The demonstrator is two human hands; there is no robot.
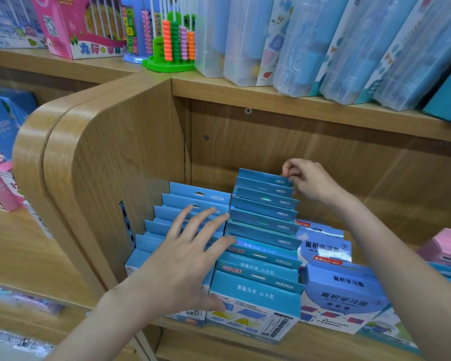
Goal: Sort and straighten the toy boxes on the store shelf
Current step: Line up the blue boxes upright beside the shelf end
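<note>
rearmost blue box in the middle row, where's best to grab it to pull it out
Probably by its top header flap, from above. The rearmost blue box stands highest, only that flap clear of its neighbours. The right hand pinches its right corner already.

A wooden shelf [245, 342] carries rows of upright blue toy boxes [255, 295], with pink boxes [445, 246] at its right end

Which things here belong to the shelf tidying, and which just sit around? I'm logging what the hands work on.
In the job:
left hand, spread on the left box row
right hand, pinching the rearmost box of the middle box row

Just there:
abacus
pink box
clear packs
</note>
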